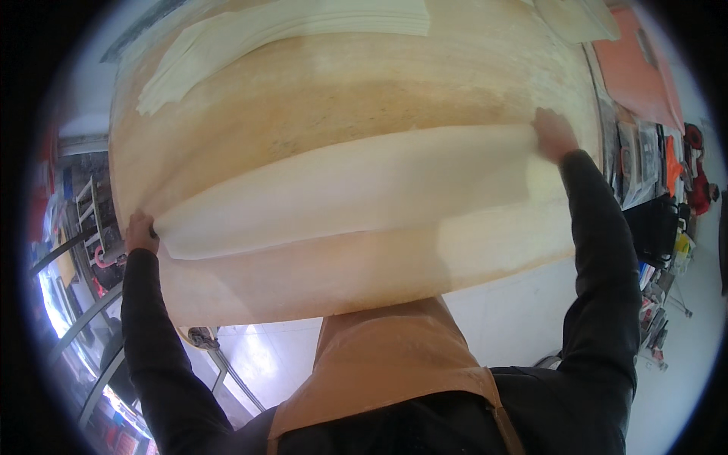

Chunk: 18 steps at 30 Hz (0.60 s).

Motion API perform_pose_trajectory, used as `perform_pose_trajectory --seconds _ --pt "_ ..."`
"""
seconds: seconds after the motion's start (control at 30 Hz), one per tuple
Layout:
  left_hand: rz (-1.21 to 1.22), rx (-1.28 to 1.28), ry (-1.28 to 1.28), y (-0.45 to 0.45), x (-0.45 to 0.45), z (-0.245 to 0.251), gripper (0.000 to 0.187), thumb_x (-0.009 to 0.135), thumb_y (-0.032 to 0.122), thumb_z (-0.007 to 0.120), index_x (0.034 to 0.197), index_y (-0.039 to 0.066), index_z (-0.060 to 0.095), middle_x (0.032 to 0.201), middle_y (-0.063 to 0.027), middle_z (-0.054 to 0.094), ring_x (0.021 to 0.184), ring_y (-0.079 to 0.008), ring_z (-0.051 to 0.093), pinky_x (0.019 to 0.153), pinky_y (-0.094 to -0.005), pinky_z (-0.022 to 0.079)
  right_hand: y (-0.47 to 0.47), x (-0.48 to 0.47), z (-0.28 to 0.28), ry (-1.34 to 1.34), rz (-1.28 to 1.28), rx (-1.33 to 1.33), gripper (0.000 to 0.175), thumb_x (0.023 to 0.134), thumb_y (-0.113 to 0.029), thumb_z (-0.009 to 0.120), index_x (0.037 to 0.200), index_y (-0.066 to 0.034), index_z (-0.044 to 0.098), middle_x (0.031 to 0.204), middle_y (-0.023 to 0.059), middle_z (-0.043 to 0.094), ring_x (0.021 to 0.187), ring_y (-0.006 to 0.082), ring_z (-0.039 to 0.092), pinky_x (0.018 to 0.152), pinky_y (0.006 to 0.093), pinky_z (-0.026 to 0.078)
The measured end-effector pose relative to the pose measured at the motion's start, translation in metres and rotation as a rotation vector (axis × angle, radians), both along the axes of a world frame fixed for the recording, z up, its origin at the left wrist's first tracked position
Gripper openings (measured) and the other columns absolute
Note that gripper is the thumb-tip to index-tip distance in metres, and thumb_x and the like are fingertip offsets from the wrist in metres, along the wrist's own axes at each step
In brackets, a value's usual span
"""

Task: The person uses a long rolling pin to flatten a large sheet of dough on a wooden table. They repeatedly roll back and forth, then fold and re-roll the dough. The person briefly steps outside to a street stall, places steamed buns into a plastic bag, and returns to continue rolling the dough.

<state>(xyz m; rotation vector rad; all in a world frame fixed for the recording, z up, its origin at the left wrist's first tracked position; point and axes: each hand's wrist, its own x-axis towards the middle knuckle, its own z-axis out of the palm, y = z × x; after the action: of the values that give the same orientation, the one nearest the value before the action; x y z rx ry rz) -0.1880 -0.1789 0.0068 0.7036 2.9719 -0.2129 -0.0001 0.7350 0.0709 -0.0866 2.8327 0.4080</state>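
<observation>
A long pale sheet (341, 187), which looks like rolled dough, stretches across a large wooden worktop (318, 284). My left hand (142, 233) grips its left end close to the worktop's left edge. At the far right end, my right hand (554, 135) holds the sheet's upper corner and is slightly blurred. The sheet bows upward along its far edge, and its near edge casts a faint line on the wood. Further back lies a stack of similar pale layers (296, 21), with its folds showing at the left end.
At the back right are a pale rounded object (577, 20) and a salmon-coloured cover (637, 68). Beyond the right edge stand crowded goods and a black case (653, 230). A small ladder (90, 216) is on the left. My brown apron (392, 358) meets the worktop's front edge.
</observation>
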Motion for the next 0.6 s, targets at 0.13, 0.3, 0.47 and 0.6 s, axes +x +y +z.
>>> perform_pose_trajectory --seconds 0.13,0.3,0.47,0.6 --pt "0.209 0.023 -0.165 -0.004 -0.008 -0.01 0.024 0.068 -0.004 0.066 0.088 0.008 0.061 0.093 -0.0127 0.059 0.095 -0.0367 0.059 0.079 -0.0462 0.049 0.003 -0.014 -0.007 0.002 -0.026 0.079 0.009 0.074 -0.016 0.07 0.081 -0.0107 0.068 0.096 0.0096 0.059 0.104 0.0291 0.058 0.085 0.0457 0.049" --pt "0.193 -0.075 -0.129 -0.007 0.001 0.008 0.032 0.068 -0.001 0.07 0.097 0.007 0.059 0.094 -0.0134 0.057 0.099 -0.0379 0.057 0.081 -0.0441 0.049 0.007 0.01 0.034 -0.033 -0.033 0.004 0.025 0.065 -0.02 0.08 0.081 -0.01 0.063 0.094 0.0093 0.059 0.097 0.0316 0.06 0.082 0.0459 0.05" --pt "0.123 -0.157 -0.072 0.006 0.043 0.016 0.032 0.069 0.002 0.069 0.097 0.008 0.057 0.095 -0.0145 0.058 0.101 -0.038 0.058 0.08 -0.0452 0.05 -0.005 0.06 0.029 -0.2 -0.144 -0.378 0.034 0.065 -0.025 0.083 0.086 -0.0101 0.061 0.095 0.0114 0.061 0.096 0.0332 0.062 0.081 0.0465 0.051" --pt "0.214 -0.015 -0.145 0.013 0.067 0.004 0.017 0.071 0.008 0.07 0.086 0.01 0.062 0.091 -0.0141 0.063 0.095 -0.0377 0.062 0.082 -0.0453 0.051 -0.017 0.091 -0.007 -0.378 -0.195 -0.214 0.023 0.075 -0.027 0.072 0.095 -0.0153 0.069 0.096 0.011 0.068 0.098 0.0338 0.065 0.084 0.045 0.054"
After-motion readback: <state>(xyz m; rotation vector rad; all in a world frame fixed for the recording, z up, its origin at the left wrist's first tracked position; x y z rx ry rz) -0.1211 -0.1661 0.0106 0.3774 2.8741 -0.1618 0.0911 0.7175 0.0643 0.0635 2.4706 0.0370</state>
